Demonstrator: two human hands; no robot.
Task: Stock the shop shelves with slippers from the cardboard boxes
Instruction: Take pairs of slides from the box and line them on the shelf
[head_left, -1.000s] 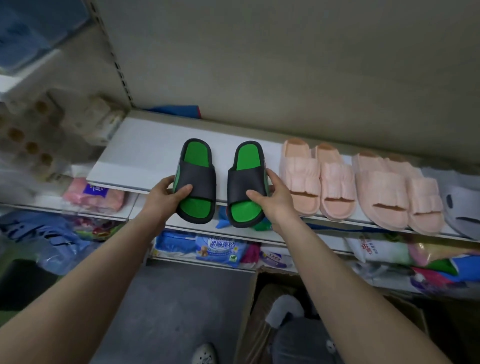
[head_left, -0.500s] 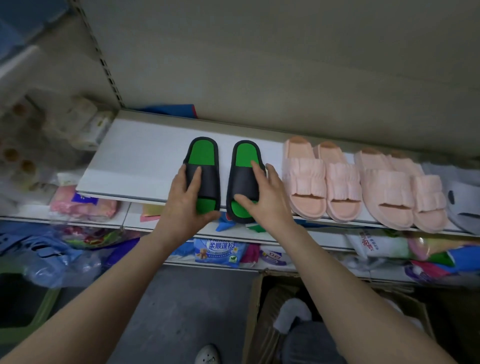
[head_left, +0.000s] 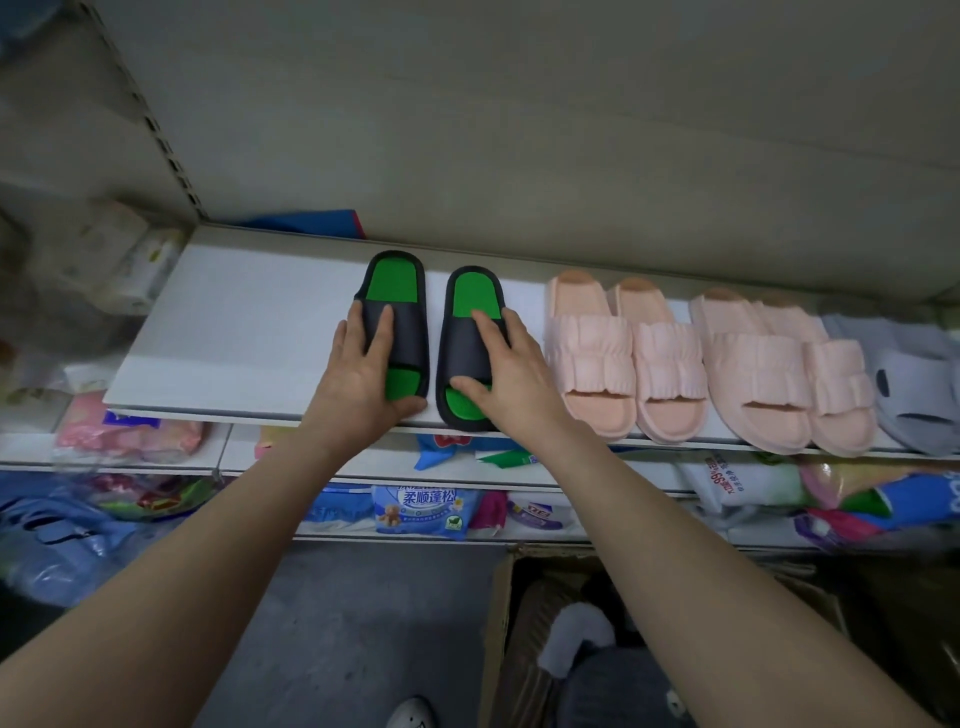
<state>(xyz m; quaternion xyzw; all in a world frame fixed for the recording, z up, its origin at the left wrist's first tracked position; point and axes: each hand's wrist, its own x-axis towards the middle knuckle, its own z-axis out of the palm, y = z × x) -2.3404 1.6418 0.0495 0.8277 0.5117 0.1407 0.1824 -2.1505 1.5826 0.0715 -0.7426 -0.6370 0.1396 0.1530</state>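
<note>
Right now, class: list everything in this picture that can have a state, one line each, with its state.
left slipper: sole down on the shelf, toe to the front
right slipper: sole down beside it, apart
left hand: open, fingers flat on the left slipper
right hand: open, fingers flat on the right slipper
pink slippers: two pairs in a row
cardboard box: open

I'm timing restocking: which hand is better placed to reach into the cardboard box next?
Probably the right hand: the cardboard box lies below its forearm, while the left hand is farther away.
</note>
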